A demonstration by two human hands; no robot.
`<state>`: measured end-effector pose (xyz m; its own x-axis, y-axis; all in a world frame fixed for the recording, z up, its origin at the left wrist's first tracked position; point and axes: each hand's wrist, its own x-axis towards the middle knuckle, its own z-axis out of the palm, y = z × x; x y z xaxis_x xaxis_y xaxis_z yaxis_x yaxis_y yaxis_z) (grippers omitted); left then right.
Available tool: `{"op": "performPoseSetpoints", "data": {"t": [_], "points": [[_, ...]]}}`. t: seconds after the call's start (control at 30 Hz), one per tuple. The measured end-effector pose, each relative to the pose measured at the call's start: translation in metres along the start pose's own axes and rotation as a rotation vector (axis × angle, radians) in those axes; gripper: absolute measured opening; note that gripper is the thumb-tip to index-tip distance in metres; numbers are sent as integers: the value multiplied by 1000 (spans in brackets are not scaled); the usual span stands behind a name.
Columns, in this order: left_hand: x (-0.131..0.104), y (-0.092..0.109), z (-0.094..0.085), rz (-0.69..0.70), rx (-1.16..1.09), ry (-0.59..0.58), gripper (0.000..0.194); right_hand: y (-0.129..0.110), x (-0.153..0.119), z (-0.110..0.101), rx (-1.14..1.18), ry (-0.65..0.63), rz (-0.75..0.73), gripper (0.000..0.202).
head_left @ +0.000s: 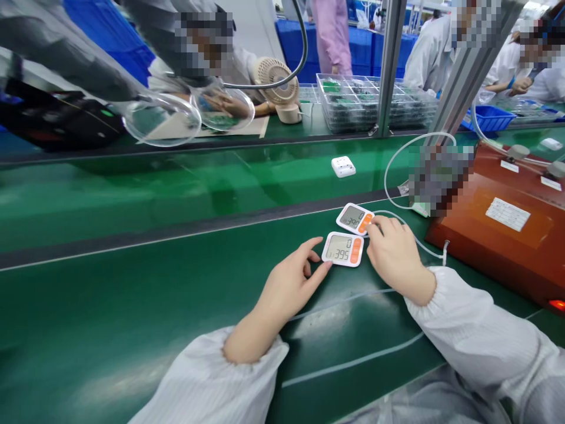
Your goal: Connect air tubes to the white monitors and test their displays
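Observation:
Two white handheld digital monitors with grey displays and orange buttons lie close together on the green bench. The nearer monitor (343, 249) shows 0 and 395; the farther monitor (353, 218) shows similar digits. My left hand (293, 277) has thumb and index finger spread at the left end of the nearer one, the thumb touching its lower corner. At the right end of the farther one, beside its orange buttons, my right hand (395, 250) has its fingers curled and closed on the edge. The fingertips' undersides are hidden.
A thin clear tube (424, 242) runs from behind my right hand to an orange-brown box (481, 206) at right. Another white unit (343, 166) lies on the green strip beyond. A fan (276, 79), stacked clear trays (353, 109), metal posts and several co-workers are across the bench.

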<state>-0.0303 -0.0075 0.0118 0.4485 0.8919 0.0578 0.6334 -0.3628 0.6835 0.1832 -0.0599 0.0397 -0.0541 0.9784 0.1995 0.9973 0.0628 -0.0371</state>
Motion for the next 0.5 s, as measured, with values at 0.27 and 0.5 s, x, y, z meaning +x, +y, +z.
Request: {"op": "performPoseSetpoints", "data": {"t": [0.27,0.5], "points": [[5,-17,-28,-63,33,242,40,-44,-33,24,372,-185,-741,28],[-26,-53,-77,-411,284,539,31,-40,-26,33,524,-278,-754,15]]}}
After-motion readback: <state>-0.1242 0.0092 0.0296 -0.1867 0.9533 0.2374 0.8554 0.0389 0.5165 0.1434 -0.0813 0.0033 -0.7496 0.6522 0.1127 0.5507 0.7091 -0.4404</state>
